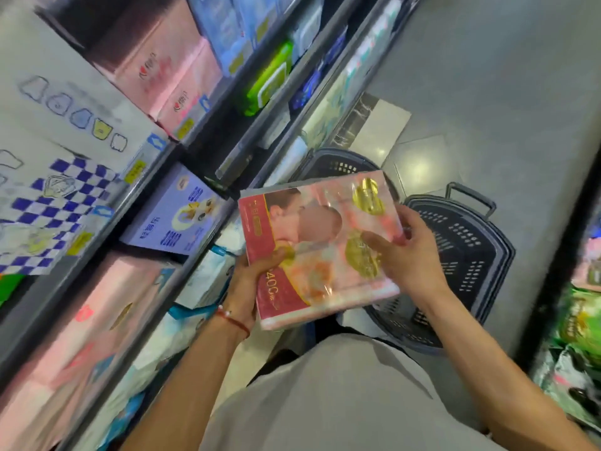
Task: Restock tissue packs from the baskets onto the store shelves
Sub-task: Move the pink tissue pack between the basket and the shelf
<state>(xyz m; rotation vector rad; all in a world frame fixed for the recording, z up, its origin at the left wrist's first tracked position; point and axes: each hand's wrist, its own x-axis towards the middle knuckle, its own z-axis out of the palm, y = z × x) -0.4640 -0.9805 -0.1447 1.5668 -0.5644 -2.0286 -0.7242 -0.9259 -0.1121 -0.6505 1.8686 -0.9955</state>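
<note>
shelves [52,301]: far left, hold pink, checkered and blue packs
left hand [247,288]: grips tissue pack's near-left corner, thumb on top, fingers under it
tissue pack [312,249]: pink-red, held flat between both hands, beside shelves, above baskets
right hand [413,255]: grips pack's right edge, thumb on top
near basket [468,255]: dark, on floor
far basket [338,162]: dark, partly behind pack
</note>
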